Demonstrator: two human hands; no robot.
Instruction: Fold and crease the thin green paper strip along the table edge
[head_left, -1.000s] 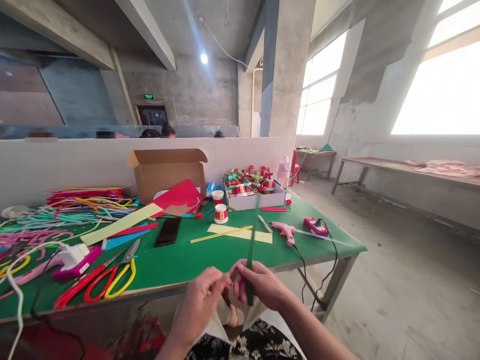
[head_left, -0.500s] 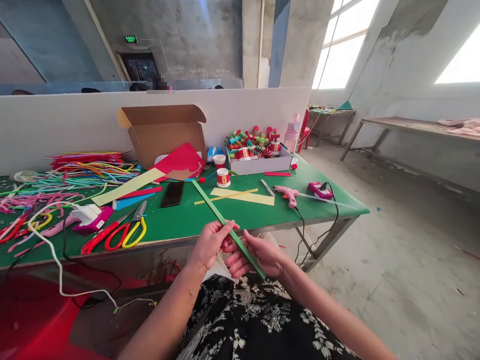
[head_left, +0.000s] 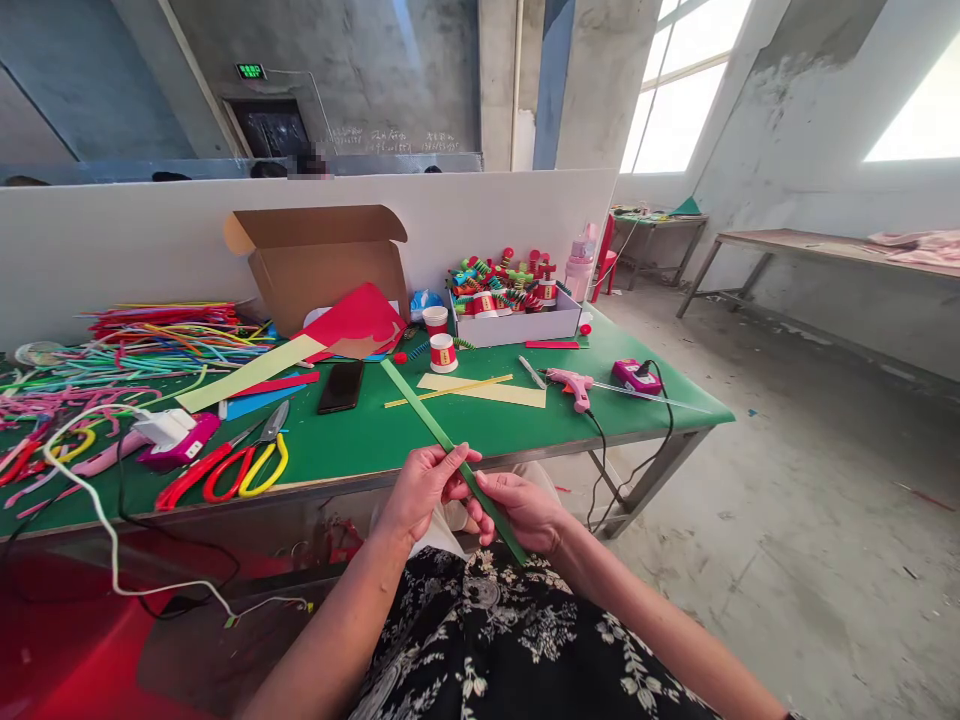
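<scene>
Gripping green strip (head_left: 427, 419), both hands (head_left: 426, 494) (head_left: 529, 512), cluttered green table (head_left: 360, 442), concrete floor (head_left: 795, 490), bright window (head_left: 675, 95)

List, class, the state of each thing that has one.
Green strip: held by left hand and right hand
Brown box: lid open
Phone: screen dark
White tray: filled
Glue gun: lying
Scissors: blades apparently closed
Left purple block: charger inserted
Right purple block: plug inserted
Exit sign: lit

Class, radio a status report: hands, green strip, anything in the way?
Left hand gripping green strip; right hand holding it lower. Strip slanted. Far end overlaps yellow strip in view, contact unclear.
</scene>
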